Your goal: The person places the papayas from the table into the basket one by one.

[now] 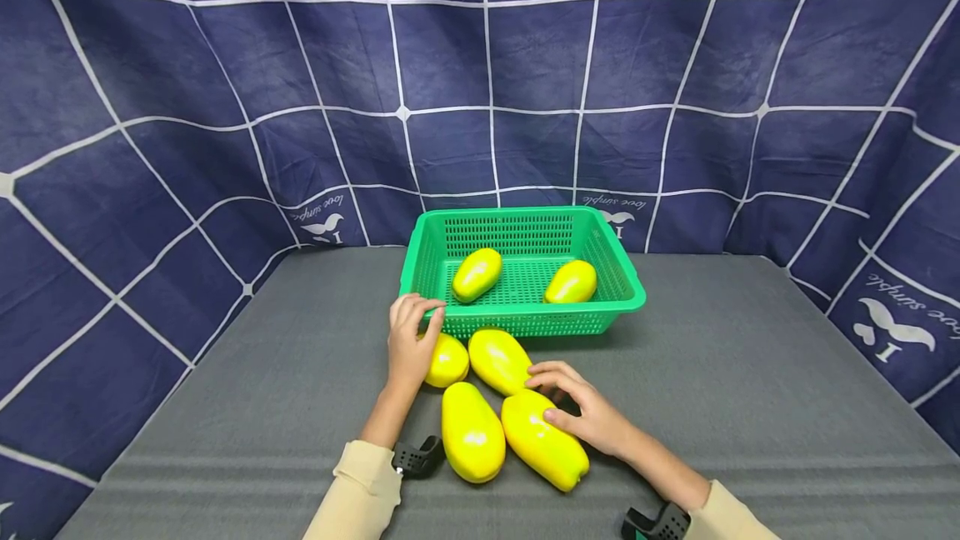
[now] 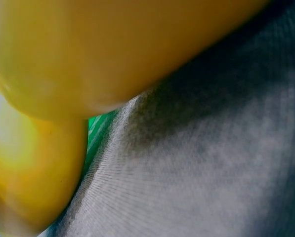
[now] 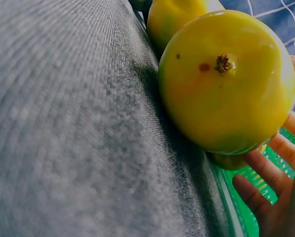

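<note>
My left hand (image 1: 408, 342) is at the near left corner of the green basket (image 1: 525, 308), fingertips right at the rim, with a yellow papaya (image 1: 448, 361) beside its palm. My right hand (image 1: 588, 411) rests its thumb on the nearest right papaya (image 1: 543, 444); its fingers are spread toward another papaya (image 1: 498, 361). In the right wrist view, the spread fingers (image 3: 268, 170) lie beside the stem end of a papaya (image 3: 226, 98). A fourth papaya (image 1: 472, 436) lies between the forearms. Papayas fill much of the left wrist view.
Inside the basket lie two papayas, one at left (image 1: 477, 275) and one at right (image 1: 572, 282). The basket stands on a grey cloth-covered table (image 1: 750, 373). A blue curtain (image 1: 525, 57) with white lines hangs behind and at both sides.
</note>
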